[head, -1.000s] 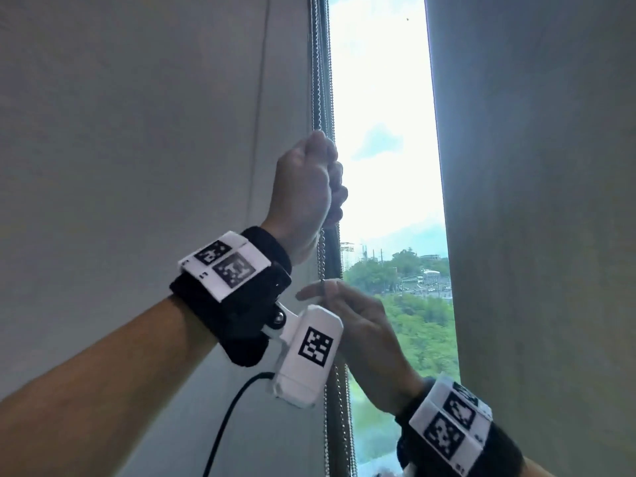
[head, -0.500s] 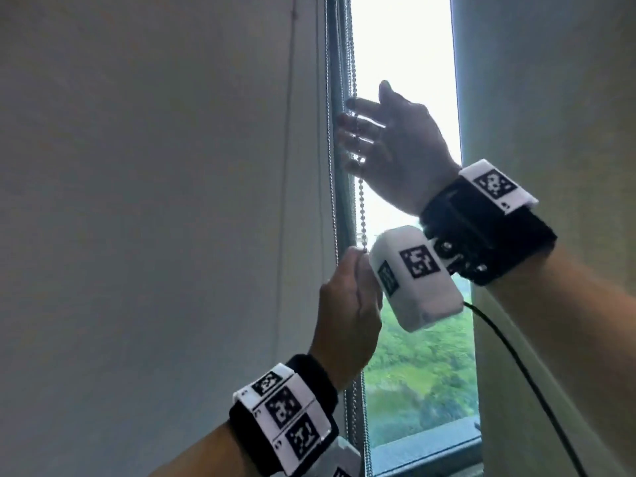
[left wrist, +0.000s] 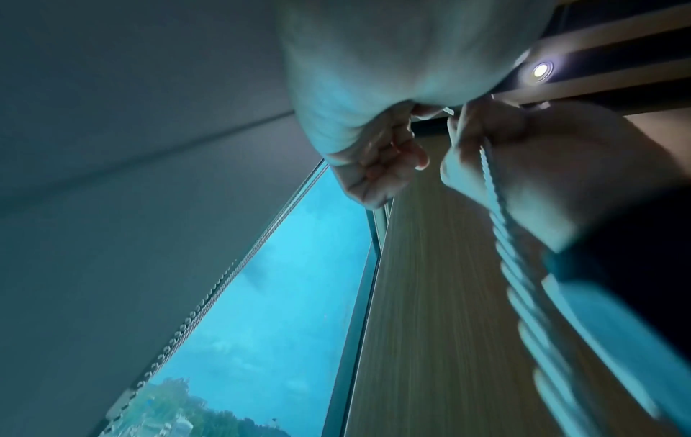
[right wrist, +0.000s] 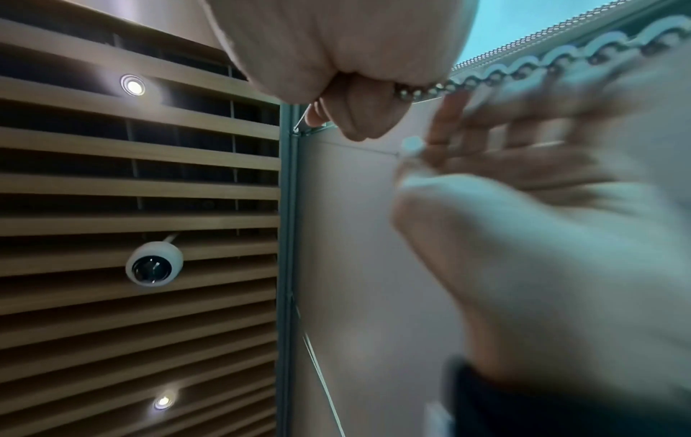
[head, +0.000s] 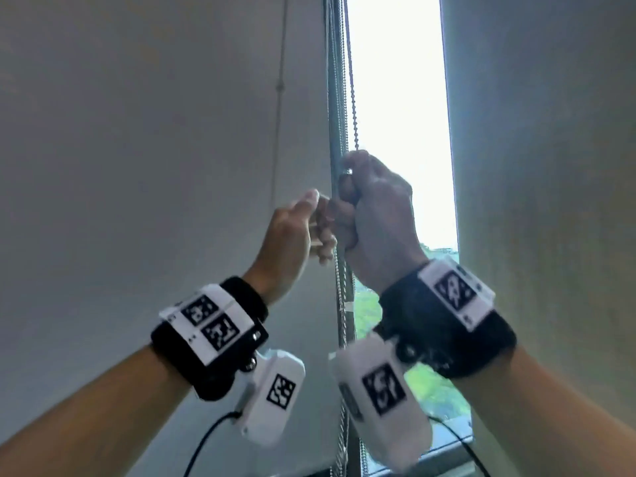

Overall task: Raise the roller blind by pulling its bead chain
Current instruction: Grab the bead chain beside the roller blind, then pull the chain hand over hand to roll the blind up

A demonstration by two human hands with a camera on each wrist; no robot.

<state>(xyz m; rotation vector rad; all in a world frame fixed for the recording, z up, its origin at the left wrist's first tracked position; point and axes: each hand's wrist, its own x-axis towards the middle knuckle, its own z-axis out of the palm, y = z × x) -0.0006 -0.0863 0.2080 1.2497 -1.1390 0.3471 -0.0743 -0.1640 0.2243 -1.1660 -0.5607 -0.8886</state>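
The metal bead chain (head: pixel 352 98) hangs along the right edge of the grey roller blind (head: pixel 172 166), in front of a narrow strip of window. My right hand (head: pixel 349 194) is a fist round the chain, which runs on below it (head: pixel 340 304). In the right wrist view the bead chain (right wrist: pixel 523 68) comes out of the right hand (right wrist: pixel 359 112). My left hand (head: pixel 320 222) is just left of the right hand, level with it, fingers loosely curled and holding nothing. The left wrist view shows the left hand (left wrist: pixel 389 159) empty beside the right hand (left wrist: pixel 523 165).
A second grey blind (head: pixel 550 166) covers the window to the right of the gap. The window sill (head: pixel 430 456) lies low. Overhead is a slatted wooden ceiling with a white dome camera (right wrist: pixel 154 267) and spot lights (right wrist: pixel 132 85). Black cables hang from both wrist cameras.
The right hand, open and high on the chain before, has closed round it and come down. The left hand has let go of the chain and risen beside the right hand.
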